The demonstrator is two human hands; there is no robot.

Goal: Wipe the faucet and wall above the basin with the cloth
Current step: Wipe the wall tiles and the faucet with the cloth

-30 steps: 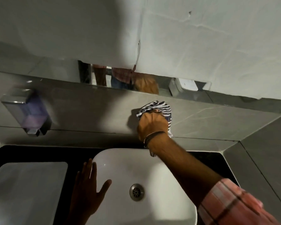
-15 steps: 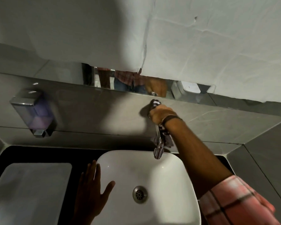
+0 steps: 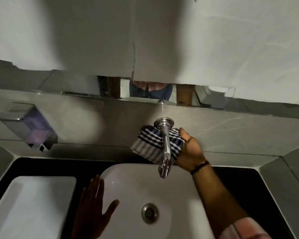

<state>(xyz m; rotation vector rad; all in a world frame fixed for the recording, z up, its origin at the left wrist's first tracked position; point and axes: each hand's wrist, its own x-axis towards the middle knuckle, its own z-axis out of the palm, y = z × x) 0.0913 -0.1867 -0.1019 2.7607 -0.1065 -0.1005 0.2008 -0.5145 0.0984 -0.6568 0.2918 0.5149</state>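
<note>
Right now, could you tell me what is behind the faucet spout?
The striped cloth, pressed against the grey wall tile by the right hand, sits behind the faucet spout. The tile it covers is hidden.

Grey tiled backsplash [image 3: 93, 121], glossy, bright patch of reflected light at centre. Mirror strip [image 3: 145, 92] above it, mostly masked by white sheeting [image 3: 214, 49] with a ragged lower edge. Soap dispenser [image 3: 27, 125] mounted at left, purple liquid inside. Black desk [image 3: 47, 167] below; white rectangular tray [image 3: 33, 204] at left. Dim overall.
</note>
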